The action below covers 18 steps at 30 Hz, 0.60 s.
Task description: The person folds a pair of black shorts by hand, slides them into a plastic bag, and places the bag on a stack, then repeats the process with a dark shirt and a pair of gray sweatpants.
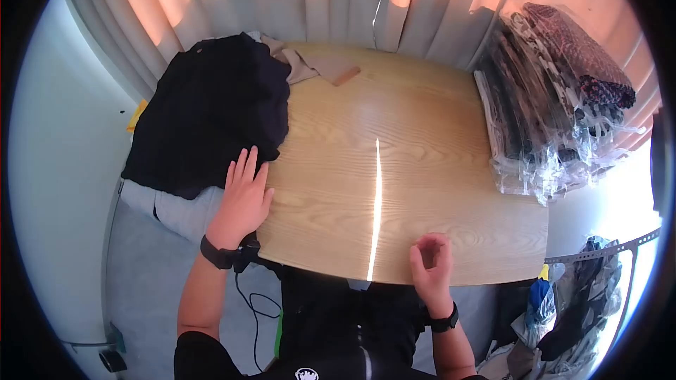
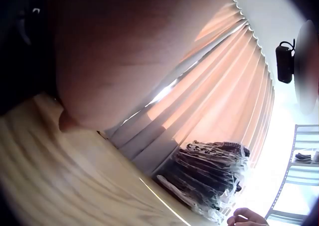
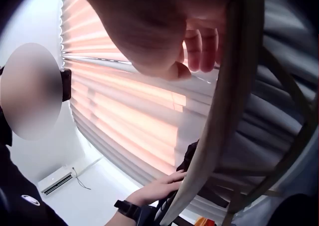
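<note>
My left hand [image 1: 244, 195] lies flat with straight fingers, its fingertips at the lower right edge of a pile of black clothing [image 1: 208, 112]. Light grey cloth [image 1: 182, 212] shows under the front of that pile, and a beige piece of fabric [image 1: 310, 69] sticks out behind it. Over the front right part of the wooden table [image 1: 436, 162] is my right hand [image 1: 432, 271], fingers and thumb loosely curled with nothing between them. In the right wrist view, the fingers [image 3: 202, 49] hang near the table's edge.
Plastic-wrapped folded garments [image 1: 563, 105] are stacked at the table's back right. Curtains [image 1: 282, 14] hang behind the table. Bagged items [image 1: 577, 309] sit by a metal rack at the lower right. A black cable [image 1: 257, 309] dangles below the left wrist.
</note>
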### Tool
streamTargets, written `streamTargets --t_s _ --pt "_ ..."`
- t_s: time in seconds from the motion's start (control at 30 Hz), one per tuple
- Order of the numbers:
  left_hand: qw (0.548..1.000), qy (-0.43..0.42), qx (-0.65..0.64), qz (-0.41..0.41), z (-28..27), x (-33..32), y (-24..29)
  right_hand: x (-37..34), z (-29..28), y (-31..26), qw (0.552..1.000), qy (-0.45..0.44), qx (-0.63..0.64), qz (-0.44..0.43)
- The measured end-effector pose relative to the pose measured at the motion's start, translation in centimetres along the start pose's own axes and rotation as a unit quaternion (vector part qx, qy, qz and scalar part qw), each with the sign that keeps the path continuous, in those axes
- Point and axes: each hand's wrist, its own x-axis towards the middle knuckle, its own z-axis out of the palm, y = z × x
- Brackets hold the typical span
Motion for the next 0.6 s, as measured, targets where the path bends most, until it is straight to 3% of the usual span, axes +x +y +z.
streamTargets --t_s 0.1,0.17,0.27,0.6 --pt "0.998 0.031 -0.052 -0.013 -0.9 0.2 0.8 -0.2 -0.5 -1.1 0.997 -0.011 -0.071 -0.041" --pt "0.989 0.134 -0.066 -0.021 -2.3 1.0 0.6 -0.2 -0.2 -0.9 0.995 -0.030 -0.080 -0.050" --pt "0.971 0.200 -0.122 -0.047 -3.2 1.7 -0.1 -0.2 -0.3 -1.4 0.994 -0.025 -0.092 -0.048" --pt "0.969 0.227 -0.075 -0.062 -4.0 4.0 -0.9 -0.1 0.0 -1.1 0.992 -0.014 -0.098 -0.073"
